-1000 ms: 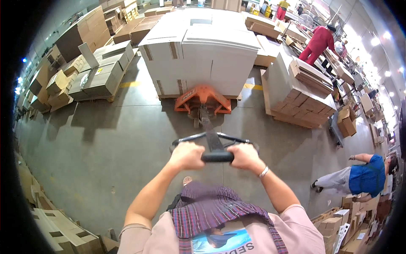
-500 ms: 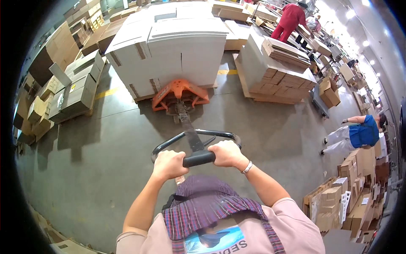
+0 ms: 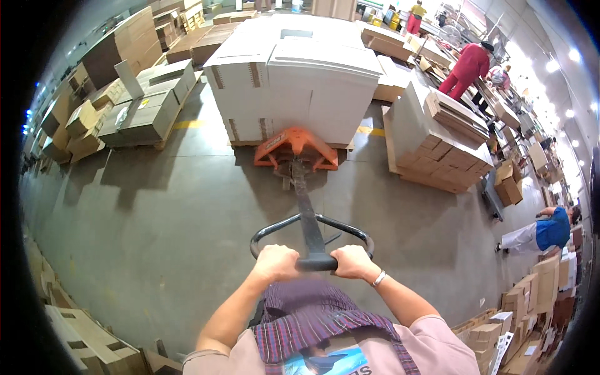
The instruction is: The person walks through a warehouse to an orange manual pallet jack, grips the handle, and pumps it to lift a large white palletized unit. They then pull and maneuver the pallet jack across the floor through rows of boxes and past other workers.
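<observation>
The crossbar (image 3: pixel 317 263) of a pallet jack (image 3: pixel 297 147) is gripped on both sides of its middle: the left part is wrapped by the curled fingers of the left hand (image 3: pixel 278 262), the right part by those of the right hand (image 3: pixel 354 262). A silvery bracelet (image 3: pixel 379 278) is worn on the right wrist. The crossbar is framed by a black loop (image 3: pixel 270 229), and is joined by a dark shaft (image 3: pixel 305 203) to the orange body of the jack, which is placed ahead on the grey floor (image 3: pixel 206 244), up against a large stack of white cartons (image 3: pixel 294 94). The forks are hidden from view. To the left, grey-brown boxes (image 3: pixel 140 117) are stacked on a pallet (image 3: pixel 169 134); to the right, another stack of cartons (image 3: pixel 440 147) is topped by flat brown panels (image 3: pixel 459 114). Beyond it, an open box (image 3: pixel 508 182) is seen beside a low cart (image 3: pixel 492 197). At far right, a person in a blue top (image 3: pixel 553 231) is seen; farther back, a person in red (image 3: pixel 465 69).
</observation>
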Tool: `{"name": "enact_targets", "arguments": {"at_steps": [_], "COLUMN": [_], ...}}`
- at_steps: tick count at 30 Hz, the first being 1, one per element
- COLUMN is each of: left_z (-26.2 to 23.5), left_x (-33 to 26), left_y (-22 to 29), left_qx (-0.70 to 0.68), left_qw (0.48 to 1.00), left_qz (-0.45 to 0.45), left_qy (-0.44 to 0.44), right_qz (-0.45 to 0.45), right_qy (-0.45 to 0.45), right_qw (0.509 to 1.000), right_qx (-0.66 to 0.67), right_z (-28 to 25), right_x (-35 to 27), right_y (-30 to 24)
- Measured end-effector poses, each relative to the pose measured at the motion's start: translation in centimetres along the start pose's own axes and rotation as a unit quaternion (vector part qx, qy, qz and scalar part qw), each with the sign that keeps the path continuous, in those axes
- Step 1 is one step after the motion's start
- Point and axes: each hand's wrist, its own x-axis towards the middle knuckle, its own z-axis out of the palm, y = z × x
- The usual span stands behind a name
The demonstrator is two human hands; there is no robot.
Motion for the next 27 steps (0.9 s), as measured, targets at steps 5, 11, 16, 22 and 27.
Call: {"name": "enact_targets", "arguments": {"at_steps": [5, 11, 16, 22, 27], "left_z": [1.9, 3.0, 2.9, 5.0, 6.7], "left_x": [-0.8, -1.2, -1.4, -1.2, -2.0], "left_y": [0.0, 0.5, 1.5, 2.6, 5.3], "left_qx": [-0.012, -0.004, 0.042, 0.052, 0.046], "left_qw": [0.998, 0.998, 0.996, 0.991, 0.989], "left_qz": [-0.008, -0.01, -0.037, -0.075, -0.091], "left_qy": [0.061, 0.066, 0.069, 0.098, 0.107], "right_qz": [0.023, 0.038, 0.038, 0.053, 0.043], "right_qy": [0.055, 0.067, 0.115, 0.115, 0.121], "right_qw": [0.998, 0.997, 0.992, 0.992, 0.992], "right_qx": [-0.021, -0.028, -0.032, -0.012, 0.006], "right_z": [2.1, 3.6, 4.1, 4.7, 6.5], "right_x": [0.0, -0.6, -1.2, -2.6, -4.5], "right_y": [-0.5, -0.2, -0.3, -0.1, 1.4]}}
